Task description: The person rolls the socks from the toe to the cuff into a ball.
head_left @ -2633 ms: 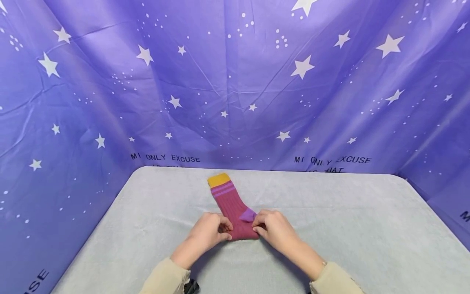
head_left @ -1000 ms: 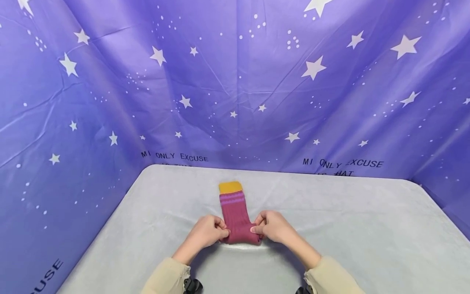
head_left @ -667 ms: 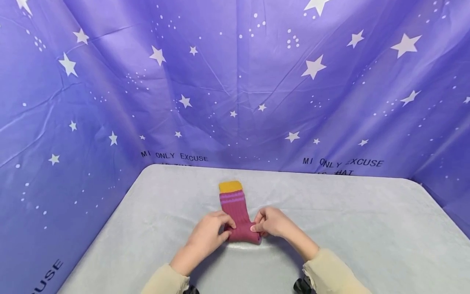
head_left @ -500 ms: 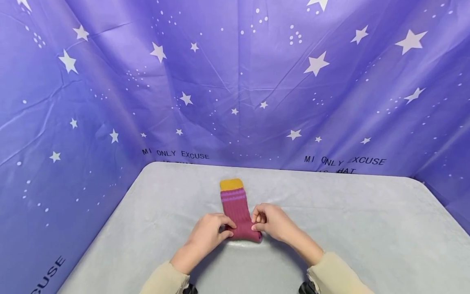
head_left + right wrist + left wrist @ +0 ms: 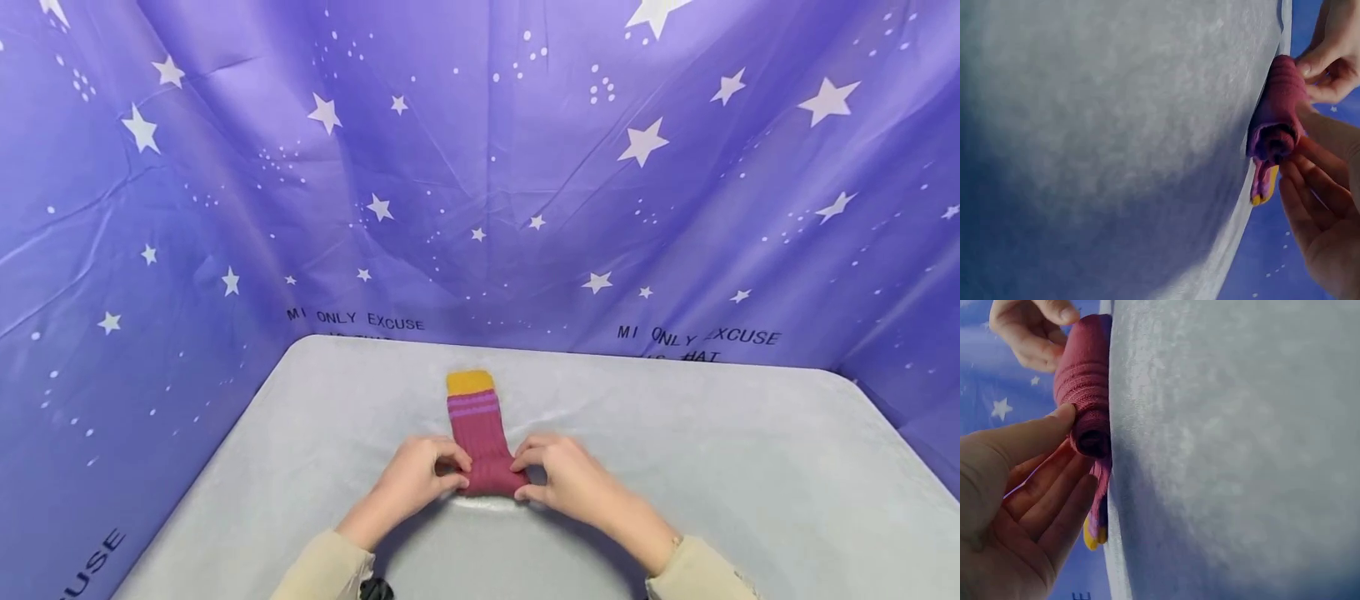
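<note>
A maroon sock [image 5: 478,435] with a yellow cuff and two purple stripes lies on the grey-covered table, cuff toward the back. Its near part is rolled into a thick roll, whose spiral end shows in the right wrist view, with some purple fabric [image 5: 1262,142] on it. My left hand [image 5: 414,478] holds the left end of the roll, thumb [image 5: 1054,425] on the near side and fingers beyond. At the other end, my right hand [image 5: 568,482] grips the roll between thumb and fingers. The toe is hidden inside the roll.
Pale fabric covers the table [image 5: 720,467], which has rounded back corners. A purple curtain [image 5: 480,167] with white stars and printed lettering hangs behind it and at both sides. Beige sleeves [image 5: 322,568] cover both forearms.
The sock's foot and purple heel have been rolled in toward the cuff, and the sock lies straighter. Most recently, my right thumb has shifted down to the roll's near edge.
</note>
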`<state>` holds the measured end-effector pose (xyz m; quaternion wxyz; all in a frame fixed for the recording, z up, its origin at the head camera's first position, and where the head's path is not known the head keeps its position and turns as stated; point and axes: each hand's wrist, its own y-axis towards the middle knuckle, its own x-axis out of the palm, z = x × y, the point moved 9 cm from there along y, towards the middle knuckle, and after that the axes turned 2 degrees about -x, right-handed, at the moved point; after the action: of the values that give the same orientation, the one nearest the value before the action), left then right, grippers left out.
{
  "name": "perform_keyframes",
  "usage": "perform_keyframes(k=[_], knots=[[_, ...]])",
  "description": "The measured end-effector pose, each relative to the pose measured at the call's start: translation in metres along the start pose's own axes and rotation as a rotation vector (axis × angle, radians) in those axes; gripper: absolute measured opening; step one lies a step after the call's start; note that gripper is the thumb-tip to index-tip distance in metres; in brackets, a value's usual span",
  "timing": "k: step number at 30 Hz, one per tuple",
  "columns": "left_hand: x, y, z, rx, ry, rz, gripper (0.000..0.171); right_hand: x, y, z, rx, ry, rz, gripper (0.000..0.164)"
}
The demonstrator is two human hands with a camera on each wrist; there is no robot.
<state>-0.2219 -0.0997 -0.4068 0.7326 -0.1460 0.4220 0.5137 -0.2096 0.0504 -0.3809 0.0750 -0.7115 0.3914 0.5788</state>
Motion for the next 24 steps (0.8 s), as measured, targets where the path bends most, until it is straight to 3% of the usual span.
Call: perform_keyframes(k=[3,7,11,15,18,24], knots=[[0.002,-0.011,0.008,0.032,0.113,-0.025,0.015,0.010,-0.005,0.005,0.008,0.114,-0.033,0.022],[0.004,-0.016,0.015,0.063,0.218,-0.061,0.016,0.018,-0.011,0.020,0.049,0.352,-0.066,0.019],[0.004,-0.014,0.011,0.093,0.207,-0.095,0.018,0.019,-0.015,0.031,0.054,0.520,-0.098,0.021],[0.006,-0.014,0.000,0.072,0.094,-0.113,0.023,0.021,-0.017,0.032,0.018,0.517,-0.107,0.029],[0.006,-0.011,-0.002,0.063,0.064,-0.116,0.027,0.019,-0.015,0.031,0.012,0.463,-0.086,0.035],[0.005,0.004,0.000,0.030,0.164,-0.118,0.029,0.018,-0.004,0.029,0.109,0.343,-0.067,0.043]])
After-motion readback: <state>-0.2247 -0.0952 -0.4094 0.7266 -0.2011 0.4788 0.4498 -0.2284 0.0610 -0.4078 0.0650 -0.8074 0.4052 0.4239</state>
